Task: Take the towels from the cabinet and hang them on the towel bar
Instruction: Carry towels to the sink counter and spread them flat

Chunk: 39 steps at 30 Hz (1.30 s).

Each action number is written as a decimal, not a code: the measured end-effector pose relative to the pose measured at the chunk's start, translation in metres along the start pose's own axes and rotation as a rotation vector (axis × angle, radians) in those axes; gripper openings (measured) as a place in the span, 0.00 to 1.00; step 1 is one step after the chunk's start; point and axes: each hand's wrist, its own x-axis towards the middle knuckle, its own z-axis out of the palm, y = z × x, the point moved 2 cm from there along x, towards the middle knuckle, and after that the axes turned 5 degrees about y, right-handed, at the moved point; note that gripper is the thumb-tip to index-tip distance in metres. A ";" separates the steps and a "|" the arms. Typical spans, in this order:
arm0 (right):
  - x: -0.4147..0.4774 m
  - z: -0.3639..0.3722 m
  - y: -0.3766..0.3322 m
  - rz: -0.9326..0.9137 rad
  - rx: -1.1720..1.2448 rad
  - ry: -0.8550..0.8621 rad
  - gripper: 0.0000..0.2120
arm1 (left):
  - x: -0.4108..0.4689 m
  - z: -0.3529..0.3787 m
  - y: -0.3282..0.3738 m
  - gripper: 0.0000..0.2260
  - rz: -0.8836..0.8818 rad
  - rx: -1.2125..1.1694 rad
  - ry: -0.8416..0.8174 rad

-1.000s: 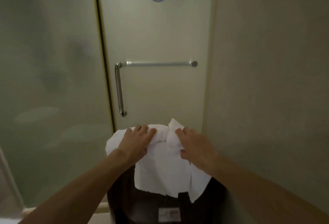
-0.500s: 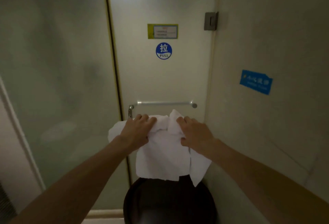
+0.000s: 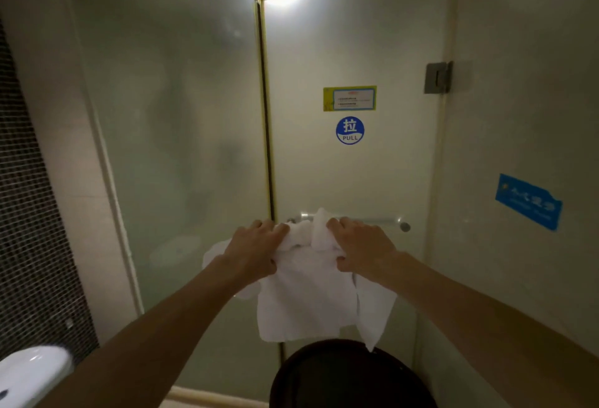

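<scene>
A white towel (image 3: 304, 297) hangs bunched between both hands, just in front of the frosted glass door. My left hand (image 3: 256, 250) grips its upper left part. My right hand (image 3: 359, 250) grips the upper right part, with a fold of cloth sticking up between the hands. The horizontal chrome towel bar (image 3: 389, 222) on the door runs right behind my knuckles, and the towel's top fold overlaps its left half. I cannot tell whether the cloth touches the bar.
The glass door (image 3: 350, 164) carries a blue PULL sticker (image 3: 349, 130) and a yellow notice (image 3: 349, 98). A dark round bin (image 3: 350, 375) stands below the towel. A white fixture (image 3: 29, 372) sits at the lower left, and a wall closes in on the right.
The view has tilted up, showing more of the door and the ceiling lights. Both hands have carried the towel up to the level of the bar, keeping the same grip.
</scene>
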 end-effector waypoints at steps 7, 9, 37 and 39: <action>0.040 0.008 -0.067 -0.194 0.083 0.002 0.28 | -0.051 -0.001 -0.065 0.30 -0.163 0.009 -0.072; 0.054 0.014 -0.091 -0.243 0.099 -0.016 0.28 | -0.067 0.002 -0.085 0.31 -0.196 0.027 -0.092; 0.197 0.099 -0.318 -0.949 0.462 0.058 0.25 | -0.197 0.023 -0.239 0.26 -0.859 0.211 -0.247; 0.197 0.099 -0.334 -1.025 0.515 0.063 0.25 | -0.213 0.017 -0.234 0.24 -0.915 0.227 -0.250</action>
